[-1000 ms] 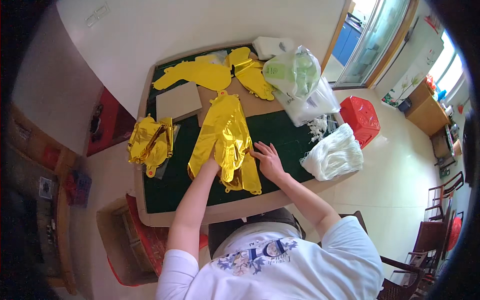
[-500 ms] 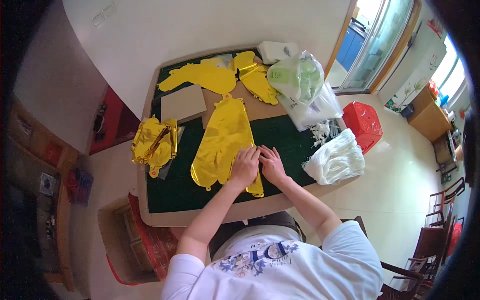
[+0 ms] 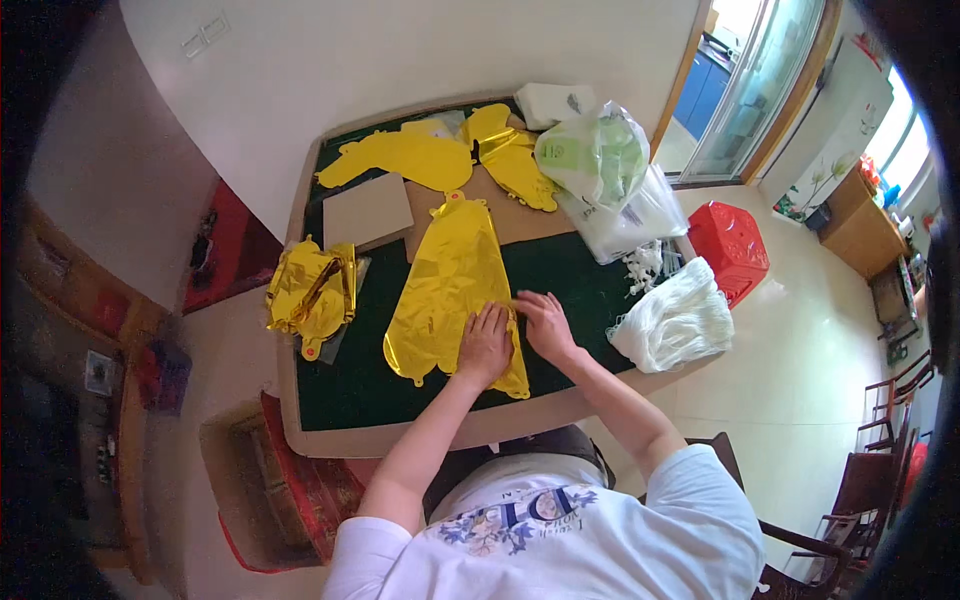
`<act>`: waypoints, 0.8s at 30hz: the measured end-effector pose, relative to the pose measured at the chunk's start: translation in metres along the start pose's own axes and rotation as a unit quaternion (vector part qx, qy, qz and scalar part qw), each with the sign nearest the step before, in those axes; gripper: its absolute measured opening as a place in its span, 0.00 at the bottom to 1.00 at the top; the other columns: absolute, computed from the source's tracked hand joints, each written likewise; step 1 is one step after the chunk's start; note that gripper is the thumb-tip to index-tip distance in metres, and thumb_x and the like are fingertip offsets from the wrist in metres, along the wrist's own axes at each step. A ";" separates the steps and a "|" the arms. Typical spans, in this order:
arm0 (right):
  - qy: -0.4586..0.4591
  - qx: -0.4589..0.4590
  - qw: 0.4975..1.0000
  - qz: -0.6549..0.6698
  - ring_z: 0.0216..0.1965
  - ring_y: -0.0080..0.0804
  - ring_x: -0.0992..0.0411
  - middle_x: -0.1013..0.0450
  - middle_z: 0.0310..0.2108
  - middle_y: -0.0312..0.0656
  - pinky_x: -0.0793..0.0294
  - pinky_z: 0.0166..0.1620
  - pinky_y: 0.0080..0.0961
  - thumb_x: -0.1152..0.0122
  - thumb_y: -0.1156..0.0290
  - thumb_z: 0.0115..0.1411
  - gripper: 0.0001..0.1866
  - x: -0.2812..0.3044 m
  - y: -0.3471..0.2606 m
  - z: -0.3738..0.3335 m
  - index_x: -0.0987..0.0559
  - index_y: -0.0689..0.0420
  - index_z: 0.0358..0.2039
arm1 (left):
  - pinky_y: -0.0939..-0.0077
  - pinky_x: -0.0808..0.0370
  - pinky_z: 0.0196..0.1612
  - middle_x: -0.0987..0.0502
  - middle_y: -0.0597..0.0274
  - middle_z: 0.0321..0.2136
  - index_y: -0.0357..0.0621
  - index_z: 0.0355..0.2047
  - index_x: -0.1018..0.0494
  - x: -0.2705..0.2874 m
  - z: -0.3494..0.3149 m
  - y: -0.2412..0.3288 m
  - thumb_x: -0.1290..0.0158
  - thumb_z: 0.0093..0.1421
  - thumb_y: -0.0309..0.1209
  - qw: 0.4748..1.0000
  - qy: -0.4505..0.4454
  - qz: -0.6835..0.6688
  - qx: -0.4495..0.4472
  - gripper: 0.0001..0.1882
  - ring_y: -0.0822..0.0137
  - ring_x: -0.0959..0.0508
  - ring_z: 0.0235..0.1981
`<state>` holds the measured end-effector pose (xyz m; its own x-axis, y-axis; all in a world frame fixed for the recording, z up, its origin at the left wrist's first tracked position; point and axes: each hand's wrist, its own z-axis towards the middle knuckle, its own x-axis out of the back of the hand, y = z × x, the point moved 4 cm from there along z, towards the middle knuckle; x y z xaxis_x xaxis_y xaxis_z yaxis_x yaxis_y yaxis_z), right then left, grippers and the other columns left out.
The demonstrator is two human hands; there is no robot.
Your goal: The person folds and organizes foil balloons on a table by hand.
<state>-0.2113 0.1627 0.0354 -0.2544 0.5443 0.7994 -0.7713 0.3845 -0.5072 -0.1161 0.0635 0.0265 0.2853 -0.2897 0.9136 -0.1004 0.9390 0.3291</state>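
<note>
A flat, uninflated gold foil balloon [image 3: 452, 265] lies lengthwise on the dark green tabletop, its narrow end away from me and small tabs along its rim. My left hand [image 3: 486, 345] rests palm down on its lower right part, fingers stretched out. At the balloon's right edge is my right hand [image 3: 547, 328], its fingers bent and closed on what looks like the foil's border; the fingertips are small and partly hidden. To the left sits a crumpled stack of gold foil balloons [image 3: 312, 290].
More flat gold balloons [image 3: 405, 155] lie at the back, beside a grey-beige board [image 3: 367, 210]. Clear plastic bags [image 3: 600, 160], white clips [image 3: 648, 266] and a bundle of white string [image 3: 672, 320] occupy the right side. A red plastic stool [image 3: 728, 250] stands beyond the table's right edge.
My right hand has drawn slightly right and its fingers have bent in from lying flatter. My left hand has shifted a little toward me, parting the two hands.
</note>
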 end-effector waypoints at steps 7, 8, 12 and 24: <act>0.047 0.061 0.994 -0.077 0.62 0.41 0.42 0.35 0.57 0.45 0.48 0.64 0.48 0.51 0.76 0.56 0.24 -0.013 0.001 0.083 0.30 0.57 0.55 | 0.55 0.49 0.66 0.39 0.49 0.60 0.36 0.59 0.39 -0.003 0.002 0.002 0.61 0.64 0.36 1.000 -0.016 0.020 -0.007 0.25 0.55 0.44 0.64; 0.036 0.068 0.991 -0.110 0.63 0.40 0.42 0.35 0.58 0.45 0.48 0.64 0.47 0.51 0.75 0.58 0.23 -0.018 0.005 0.091 0.31 0.58 0.55 | 0.55 0.49 0.65 0.39 0.49 0.60 0.36 0.58 0.39 -0.004 0.002 0.002 0.60 0.64 0.36 1.000 -0.008 0.012 -0.009 0.25 0.54 0.43 0.64; 0.009 0.043 0.988 -0.148 0.64 0.39 0.43 0.36 0.59 0.45 0.49 0.64 0.47 0.53 0.73 0.60 0.22 -0.036 0.021 0.111 0.31 0.58 0.56 | 0.52 0.46 0.64 0.38 0.48 0.59 0.36 0.58 0.38 0.001 0.000 0.005 0.57 0.62 0.34 1.000 0.017 -0.001 -0.016 0.25 0.52 0.41 0.63; 0.055 0.038 0.984 -0.163 0.63 0.37 0.42 0.35 0.58 0.43 0.48 0.62 0.49 0.56 0.69 0.60 0.21 -0.053 0.051 0.145 0.29 0.58 0.54 | 0.55 0.47 0.65 0.37 0.48 0.59 0.36 0.58 0.38 0.001 0.002 0.001 0.59 0.63 0.34 1.000 0.010 -0.012 -0.007 0.25 0.54 0.40 0.62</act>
<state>-0.3215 0.0453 0.0136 0.0744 0.4805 0.8738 -0.8443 0.4967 -0.2012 -0.1182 0.0638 0.0280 0.3065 -0.3081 0.9006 -0.0805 0.9344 0.3470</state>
